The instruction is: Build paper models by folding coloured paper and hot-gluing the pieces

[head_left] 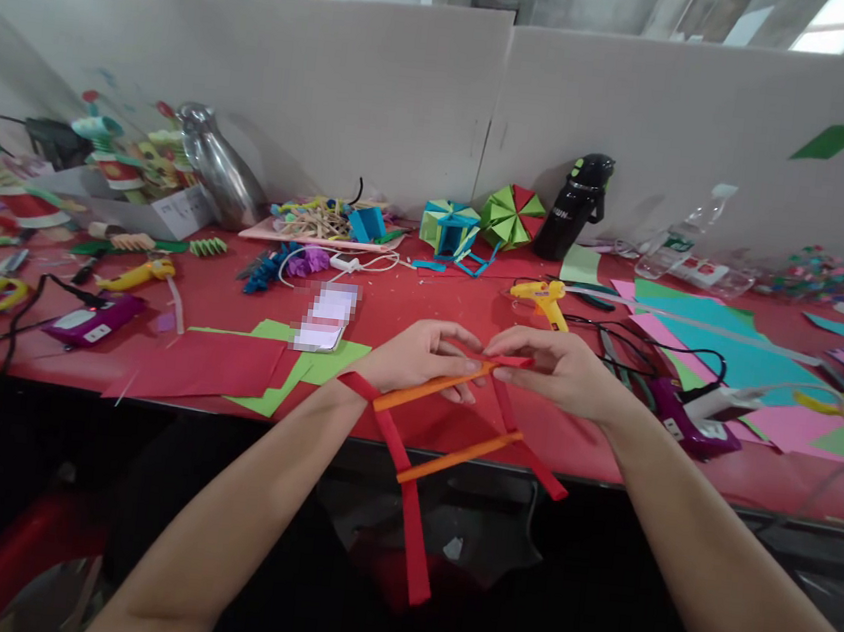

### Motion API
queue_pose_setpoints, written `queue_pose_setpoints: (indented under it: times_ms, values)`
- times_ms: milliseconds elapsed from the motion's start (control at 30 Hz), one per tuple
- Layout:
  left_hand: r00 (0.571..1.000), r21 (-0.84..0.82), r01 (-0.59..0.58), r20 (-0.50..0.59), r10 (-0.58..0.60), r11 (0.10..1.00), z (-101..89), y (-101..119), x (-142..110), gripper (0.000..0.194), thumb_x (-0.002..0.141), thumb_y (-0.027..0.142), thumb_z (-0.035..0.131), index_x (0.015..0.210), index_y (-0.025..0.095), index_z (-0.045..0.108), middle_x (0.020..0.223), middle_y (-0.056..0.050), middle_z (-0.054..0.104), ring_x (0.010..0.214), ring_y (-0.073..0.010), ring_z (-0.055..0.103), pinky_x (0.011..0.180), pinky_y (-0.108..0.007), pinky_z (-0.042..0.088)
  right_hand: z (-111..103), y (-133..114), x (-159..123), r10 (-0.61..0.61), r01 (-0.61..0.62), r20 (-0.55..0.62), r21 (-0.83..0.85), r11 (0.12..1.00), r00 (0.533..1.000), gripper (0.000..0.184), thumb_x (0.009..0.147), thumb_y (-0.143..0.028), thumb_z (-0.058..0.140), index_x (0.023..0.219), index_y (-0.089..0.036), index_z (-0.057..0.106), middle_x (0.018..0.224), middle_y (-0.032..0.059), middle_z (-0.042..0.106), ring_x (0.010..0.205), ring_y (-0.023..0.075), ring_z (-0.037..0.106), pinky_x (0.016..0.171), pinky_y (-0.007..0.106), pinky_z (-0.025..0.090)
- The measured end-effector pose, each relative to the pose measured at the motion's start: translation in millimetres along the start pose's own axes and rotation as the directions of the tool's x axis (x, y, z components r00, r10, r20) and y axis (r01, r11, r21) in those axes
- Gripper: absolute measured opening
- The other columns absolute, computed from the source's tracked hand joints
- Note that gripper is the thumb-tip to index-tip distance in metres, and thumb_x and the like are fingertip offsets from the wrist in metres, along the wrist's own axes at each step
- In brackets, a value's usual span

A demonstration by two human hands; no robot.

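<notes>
Frame of paper strips, two orange bars across red sides, hangs nearer than the phone and to its right. The left hand and right hand, each mostly closed, pinch its far corner between thumb and fingers. Two purple socket blocks flank the phone, as do two yellow glue guns. Beyond it, one tray carries jumbled sticks; farther left, one white box holds craft figures, too crowded to count. One steel flask stands behind-left of the phone, one black bottle behind-right.
</notes>
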State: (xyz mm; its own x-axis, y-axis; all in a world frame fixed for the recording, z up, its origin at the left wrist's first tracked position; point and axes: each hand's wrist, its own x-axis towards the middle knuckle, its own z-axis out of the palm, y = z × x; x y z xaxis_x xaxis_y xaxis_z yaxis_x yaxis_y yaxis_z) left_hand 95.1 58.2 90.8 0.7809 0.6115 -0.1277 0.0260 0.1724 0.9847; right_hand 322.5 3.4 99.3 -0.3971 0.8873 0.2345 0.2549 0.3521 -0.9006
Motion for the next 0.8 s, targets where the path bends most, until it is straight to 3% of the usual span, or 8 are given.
queue_pose_setpoints:
  times_ms: [133,333,467,667,800]
  values:
    - [1.000,-0.006,0.006,0.026,-0.006,1.000,-0.8,2,-3,0.048,0.081,0.032,0.080,0.115,0.016,0.050,0.082,-0.010,0.077,0.067,-0.0220,0.076,0.064,-0.031,0.061,1,2,-2,-0.008,0.008,-0.006,-0.009,1.000,1.000,0.025,0.081,-0.036,0.077,0.103,-0.023,0.074,0.105,0.0073,0.074,0.099,0.0235,0.069,0.090,0.038,0.056]
    - [0.999,0.012,-0.003,0.032,0.002,1.000,-3.5,2,-5,0.048,0.082,0.034,0.080,0.117,0.016,0.052,0.083,-0.009,0.076,0.069,-0.0223,0.076,0.064,-0.031,0.061,-2,5,-5,-0.054,0.054,0.009,-0.028,0.998,0.999,0.018,0.088,-0.031,0.070,0.104,-0.027,0.077,0.115,0.0069,0.069,0.105,0.0222,0.066,0.089,0.034,0.053]
    - [1.000,0.024,-0.029,-0.005,0.029,0.999,-3.3,1,-5,0.047,0.082,0.035,0.080,0.116,0.017,0.053,0.087,-0.010,0.076,0.073,-0.0225,0.076,0.066,-0.030,0.062,-3,6,-5,0.022,-0.024,0.023,0.093,0.995,0.999,0.020,0.093,-0.034,0.063,0.105,-0.028,0.078,0.127,0.0062,0.064,0.118,0.0235,0.060,0.099,0.036,0.047]
    - [0.997,0.087,-0.065,-0.036,0.068,0.994,0.1,0,-5,0.044,0.083,0.037,0.079,0.113,0.016,0.056,0.087,-0.010,0.076,0.074,-0.0212,0.076,0.069,-0.032,0.062,13,14,2,0.205,-0.167,-0.162,0.219,0.961,0.965,0.027,0.079,-0.042,0.078,0.094,-0.021,0.074,0.095,0.0039,0.072,0.092,0.0192,0.065,0.089,0.035,0.050]
    - [0.994,0.117,-0.088,-0.052,0.095,0.989,2.3,1,-6,0.041,0.084,0.037,0.078,0.112,0.015,0.058,0.091,-0.011,0.076,0.073,-0.0205,0.076,0.069,-0.033,0.063,13,14,2,0.330,-0.289,-0.133,0.255,0.923,0.935,0.036,0.074,-0.045,0.082,0.098,-0.019,0.073,0.095,0.0054,0.074,0.089,0.0198,0.067,0.085,0.035,0.052]
